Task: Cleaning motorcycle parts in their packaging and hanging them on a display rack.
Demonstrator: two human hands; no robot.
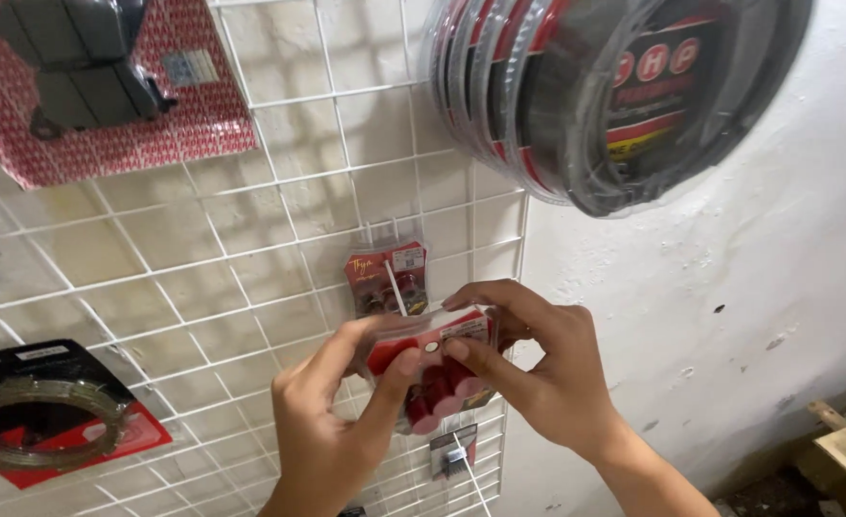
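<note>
White wire grid panel (pixel 250 239) fills the wall behind the grip, against rough whitewashed plaster. Up and to the right of the held pack hangs a stack of round clear-plastic packs (pixel 614 86) with red and black cards inside. Far up to the left sits a red patterned carded pack (pixel 107 96) bearing dark parts, and low to the left a black and red carded ring (pixel 49 412). Both hands meet at the middle of the panel: the left hand (pixel 327 431) comes up from below, thumb and fingers pinching the left end of a small clear blister pack of red rollers (pixel 432 369), while the right hand (pixel 538 369) clamps its right end and top edge. Just above the grip hangs a similar red carded pack (pixel 387 278) on a white hook (pixel 397 290). Directly below, another small hanging pack (pixel 453 450) shows.
</note>
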